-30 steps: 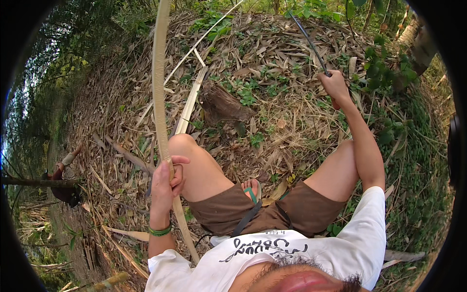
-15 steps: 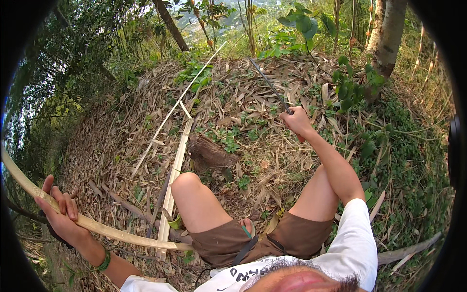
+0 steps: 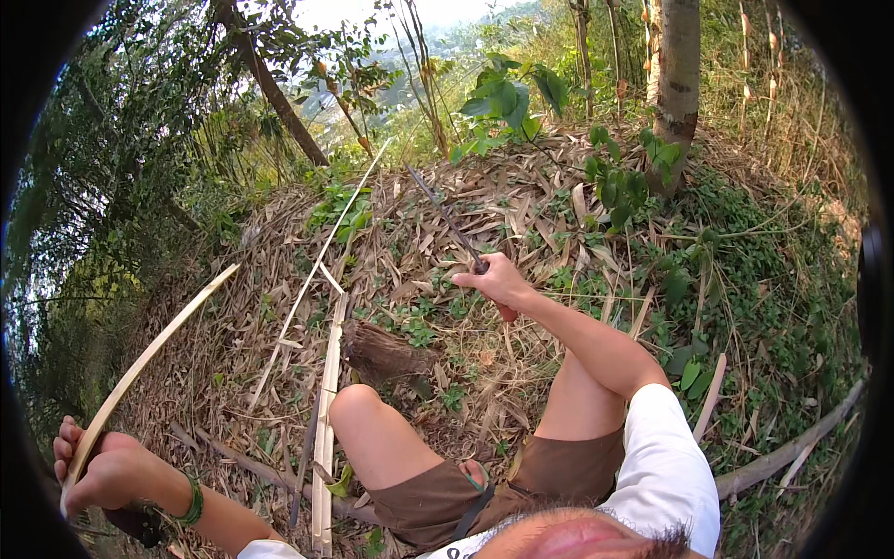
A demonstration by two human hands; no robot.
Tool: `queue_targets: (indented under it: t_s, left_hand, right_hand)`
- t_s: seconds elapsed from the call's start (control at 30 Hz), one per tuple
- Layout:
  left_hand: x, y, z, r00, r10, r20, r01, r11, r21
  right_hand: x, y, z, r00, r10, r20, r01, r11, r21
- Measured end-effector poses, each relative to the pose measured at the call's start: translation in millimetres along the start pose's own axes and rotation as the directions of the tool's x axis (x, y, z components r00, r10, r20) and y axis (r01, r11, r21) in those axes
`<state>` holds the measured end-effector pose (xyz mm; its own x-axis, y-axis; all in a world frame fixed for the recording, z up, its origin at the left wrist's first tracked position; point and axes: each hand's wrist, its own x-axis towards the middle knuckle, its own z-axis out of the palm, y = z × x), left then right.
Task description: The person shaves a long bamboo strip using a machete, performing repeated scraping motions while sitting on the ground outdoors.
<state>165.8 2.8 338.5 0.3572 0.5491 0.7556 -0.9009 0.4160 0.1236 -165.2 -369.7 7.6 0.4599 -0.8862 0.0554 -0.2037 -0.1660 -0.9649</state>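
Observation:
At the far left, my left hand (image 3: pixel 116 470) is closed around the lower end of a pale split bamboo strip (image 3: pixel 156 347). The strip curves up and away from me, its free end over the leaf litter. In front of my right leg, my right hand (image 3: pixel 503 284) grips a long knife (image 3: pixel 441 212) with a dark, narrow blade. Its blade points forward and slightly left; a bit of reddish handle shows below the fist. Between the strip and the knife, more pale bamboo strips (image 3: pixel 328 401) lie on the ground, beside my left knee. Strip and blade are well apart.
A short brown stump (image 3: pixel 382 352) stands just beyond my left knee. A thin bamboo length (image 3: pixel 321 265) lies ahead on dry leaves. Tree trunks (image 3: pixel 677 88) and leafy plants rise farther off. A grey branch (image 3: pixel 792 445) lies at the right.
My left hand has turned the bamboo strip from lying across toward my lap to pointing forward. My right hand and the knife sit lower and farther left in view, which has itself shifted.

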Motion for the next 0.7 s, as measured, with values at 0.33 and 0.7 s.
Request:
queue_targets:
  t_s: [0.33,0.7]
  left_hand:
    - [-201,-33,-48,0.865,-0.458,0.205,0.478,0.876,-0.059]
    - [-334,63,-114,0.439,-0.837,0.326,0.883,0.469,0.016]
  right_hand:
    - [-27,-47,44,0.971,-0.120,0.207,-0.014,0.835,0.550]
    - [-14,-50,69,0.991,0.131,0.030,-0.119,0.752,0.649]
